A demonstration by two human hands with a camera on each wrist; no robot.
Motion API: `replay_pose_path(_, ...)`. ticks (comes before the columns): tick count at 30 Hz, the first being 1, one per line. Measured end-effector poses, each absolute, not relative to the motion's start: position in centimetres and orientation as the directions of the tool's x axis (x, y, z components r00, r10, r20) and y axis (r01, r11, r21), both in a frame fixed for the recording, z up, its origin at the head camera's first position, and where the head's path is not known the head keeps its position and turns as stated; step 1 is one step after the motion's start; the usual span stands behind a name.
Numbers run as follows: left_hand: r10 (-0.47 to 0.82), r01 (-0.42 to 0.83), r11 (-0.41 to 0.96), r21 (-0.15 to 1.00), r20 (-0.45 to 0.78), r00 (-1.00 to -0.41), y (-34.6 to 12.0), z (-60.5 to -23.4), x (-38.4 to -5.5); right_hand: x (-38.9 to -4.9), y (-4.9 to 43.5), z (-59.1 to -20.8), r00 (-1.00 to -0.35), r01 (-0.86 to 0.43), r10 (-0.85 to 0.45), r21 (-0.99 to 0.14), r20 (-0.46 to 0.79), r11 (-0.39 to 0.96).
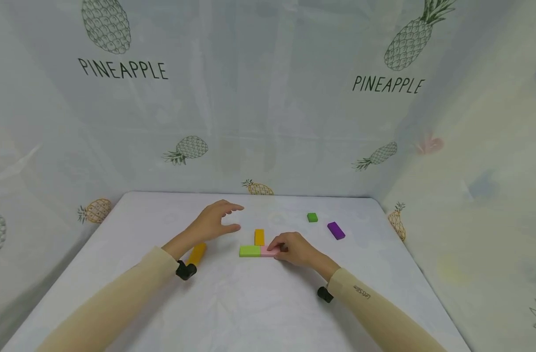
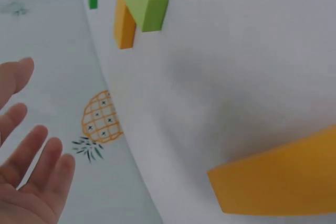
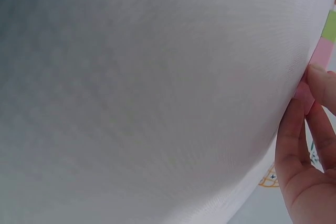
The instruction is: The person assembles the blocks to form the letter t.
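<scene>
Right hand (image 1: 294, 248): thumb and fingertips were closed in a pinch on the right end of the pink block (image 1: 267, 251). The right wrist view agreed. The pink block lay flat on the table (image 1: 259, 303), its left end against the light green block (image 1: 250, 251), the two forming a straight row. The small orange block (image 1: 259, 237) stretched back from behind their seam; whether it touched both could not be told.

Left hand (image 1: 212, 220): thumb well apart from the extended fingers, nothing held, left of the row.

Risks (judgement): the likeliest fault was at the pinch. A leftward push through the pink block would probably shove the light green block along, since no hand braced its far end. Any twist of the right wrist could swing the pink block out of line, wedging a gap at the seam or knocking the orange block askew. Uneven release, one finger dragging, might do the same.

Second risk: the larger yellow block (image 1: 197, 254) lay beside the left wrist and its black camera (image 1: 186, 270); a low sweep of that arm could bump it. The dark green block (image 1: 312, 217) and purple block (image 1: 336, 231), well apart from the row, seemed less exposed.
</scene>
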State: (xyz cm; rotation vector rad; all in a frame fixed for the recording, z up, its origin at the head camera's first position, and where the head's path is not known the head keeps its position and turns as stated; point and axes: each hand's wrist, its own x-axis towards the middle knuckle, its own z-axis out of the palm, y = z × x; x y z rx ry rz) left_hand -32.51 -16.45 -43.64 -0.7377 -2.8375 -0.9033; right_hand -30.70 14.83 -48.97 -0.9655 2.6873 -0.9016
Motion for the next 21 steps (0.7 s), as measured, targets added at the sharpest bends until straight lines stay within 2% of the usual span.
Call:
replay_pose_path(9, 0.206, 0.357, 0.704, 0.614, 0.304, -0.93, -19.4, -42.8, -28.8, -30.6, 14.9, -49.2, -0.781, -0.541, -0.619, -0.577, 0.076, 0.612)
replay_pose_path(21, -0.034, 0.195, 0.635, 0.748, 0.279, -0.96, -22.3, -44.8, -23.7, -30.5, 14.6, -49.0, -0.778, -0.549, -0.624, -0.565, 0.076, 0.616)
